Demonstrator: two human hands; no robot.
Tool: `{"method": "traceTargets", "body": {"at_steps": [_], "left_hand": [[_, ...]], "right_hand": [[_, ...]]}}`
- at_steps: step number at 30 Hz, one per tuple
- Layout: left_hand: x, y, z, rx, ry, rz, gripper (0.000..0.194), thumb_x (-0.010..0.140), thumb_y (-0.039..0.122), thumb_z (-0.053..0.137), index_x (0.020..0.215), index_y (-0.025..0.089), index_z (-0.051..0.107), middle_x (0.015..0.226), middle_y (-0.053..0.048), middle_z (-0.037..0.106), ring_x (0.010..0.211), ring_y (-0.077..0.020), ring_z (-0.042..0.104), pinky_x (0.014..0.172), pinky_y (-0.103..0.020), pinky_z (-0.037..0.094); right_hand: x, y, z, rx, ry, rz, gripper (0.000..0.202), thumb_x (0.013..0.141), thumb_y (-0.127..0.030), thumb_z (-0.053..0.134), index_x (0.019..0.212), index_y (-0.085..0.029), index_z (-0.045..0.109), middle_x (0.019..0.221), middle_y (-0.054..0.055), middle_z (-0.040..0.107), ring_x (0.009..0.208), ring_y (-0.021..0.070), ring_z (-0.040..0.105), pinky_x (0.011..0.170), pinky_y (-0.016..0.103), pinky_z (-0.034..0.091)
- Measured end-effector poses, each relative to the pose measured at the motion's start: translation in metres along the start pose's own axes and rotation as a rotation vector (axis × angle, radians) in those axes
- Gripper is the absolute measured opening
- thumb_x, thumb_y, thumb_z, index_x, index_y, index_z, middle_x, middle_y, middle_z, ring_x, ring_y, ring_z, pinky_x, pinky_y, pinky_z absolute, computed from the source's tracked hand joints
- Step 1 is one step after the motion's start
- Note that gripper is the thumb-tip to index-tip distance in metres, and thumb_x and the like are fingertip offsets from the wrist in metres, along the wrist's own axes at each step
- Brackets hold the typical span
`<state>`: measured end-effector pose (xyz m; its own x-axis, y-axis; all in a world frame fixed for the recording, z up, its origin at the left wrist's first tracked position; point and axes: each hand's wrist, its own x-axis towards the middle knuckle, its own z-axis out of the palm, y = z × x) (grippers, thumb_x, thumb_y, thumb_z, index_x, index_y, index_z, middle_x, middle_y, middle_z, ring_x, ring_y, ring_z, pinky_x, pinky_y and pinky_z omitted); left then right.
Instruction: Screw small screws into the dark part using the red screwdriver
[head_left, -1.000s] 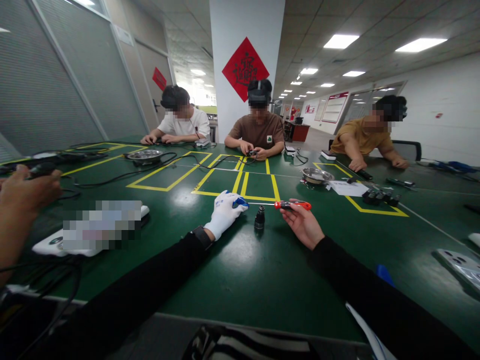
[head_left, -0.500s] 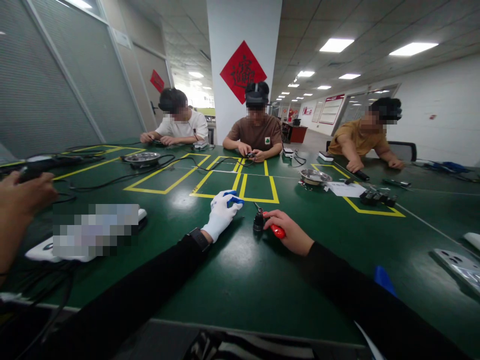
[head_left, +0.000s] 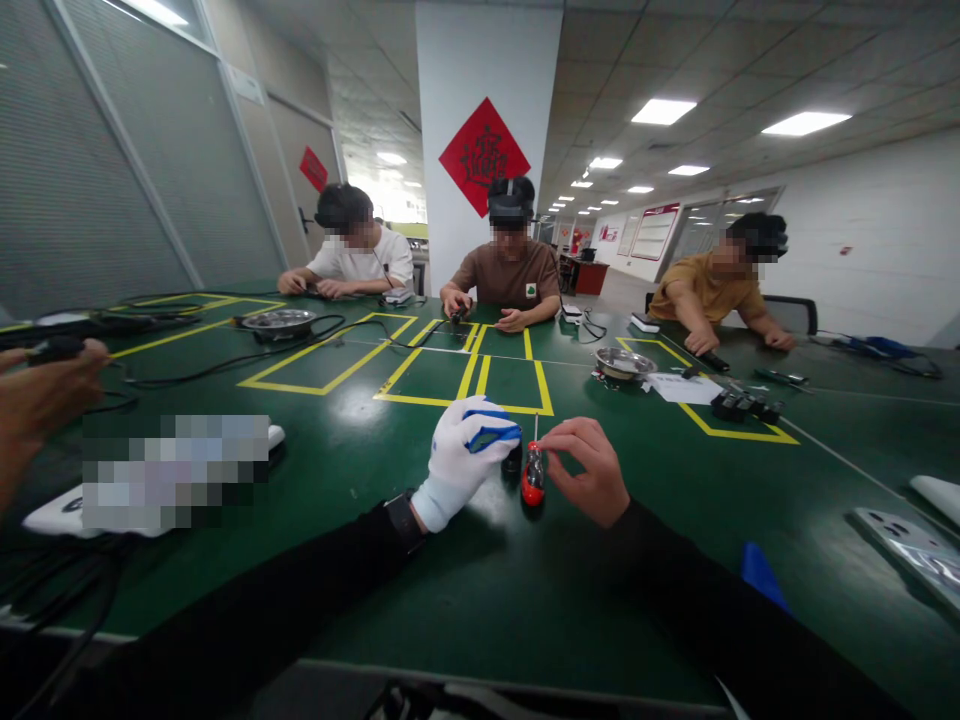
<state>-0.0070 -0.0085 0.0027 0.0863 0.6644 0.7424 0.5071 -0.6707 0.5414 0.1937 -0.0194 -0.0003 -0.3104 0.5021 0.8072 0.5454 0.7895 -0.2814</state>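
My left hand (head_left: pixel 466 455), in a white glove with blue fingertips, has its fingers curled around the top of a small black part (head_left: pixel 512 460), which they mostly hide. Just right of it lies a screwdriver (head_left: pixel 533 482) with a red and dark handle, its thin shaft pointing away from me. My bare right hand (head_left: pixel 589 472) pinches the screwdriver between thumb and forefinger near the neck of the handle.
Yellow tape outlines mark the green table (head_left: pixel 480 610). Metal bowls (head_left: pixel 624 364), a paper sheet (head_left: pixel 686 388) and black blocks (head_left: pixel 746 407) lie farther off. Phones are at both sides, cables at left. Three people sit opposite; another person's hands (head_left: pixel 56 385) are at far left.
My left hand has moved right, onto the black part. The screwdriver has turned and now lies with its handle toward me, and my right hand has shifted its grip to the handle's neck.
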Motion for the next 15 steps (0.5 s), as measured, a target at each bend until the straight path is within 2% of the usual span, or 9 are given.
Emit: {"method": "traceTargets", "body": {"at_steps": [4, 8, 15], "left_hand": [[-0.011, 0.023, -0.001, -0.133, 0.003, 0.104, 0.011, 0.075, 0.034, 0.066, 0.077, 0.024, 0.07, 0.088, -0.003, 0.067, 0.094, -0.02, 0.06, 0.094, -0.039, 0.047], [-0.014, 0.027, 0.004, -0.299, -0.006, 0.147, 0.01, 0.079, 0.024, 0.06, 0.079, 0.018, 0.068, 0.085, -0.005, 0.066, 0.088, -0.0189, 0.061, 0.086, -0.038, 0.05], [-0.012, 0.024, 0.007, -0.429, -0.035, 0.034, 0.015, 0.082, 0.022, 0.056, 0.076, 0.015, 0.068, 0.084, -0.007, 0.065, 0.084, -0.0175, 0.061, 0.081, -0.034, 0.05]], "right_hand": [[0.0, -0.019, 0.002, 0.066, 0.089, -0.088, 0.019, 0.073, -0.016, 0.066, 0.088, -0.026, 0.063, 0.082, 0.003, 0.064, 0.08, 0.0198, 0.059, 0.073, 0.036, 0.047], [0.0, -0.021, 0.003, 0.081, 0.187, -0.179, 0.015, 0.072, -0.017, 0.07, 0.084, -0.024, 0.063, 0.074, 0.001, 0.064, 0.072, 0.0174, 0.059, 0.067, 0.033, 0.048], [0.003, -0.022, 0.003, -0.022, 0.18, -0.167, 0.015, 0.071, -0.013, 0.07, 0.081, -0.022, 0.063, 0.074, 0.002, 0.063, 0.07, 0.0166, 0.058, 0.065, 0.033, 0.047]]}}
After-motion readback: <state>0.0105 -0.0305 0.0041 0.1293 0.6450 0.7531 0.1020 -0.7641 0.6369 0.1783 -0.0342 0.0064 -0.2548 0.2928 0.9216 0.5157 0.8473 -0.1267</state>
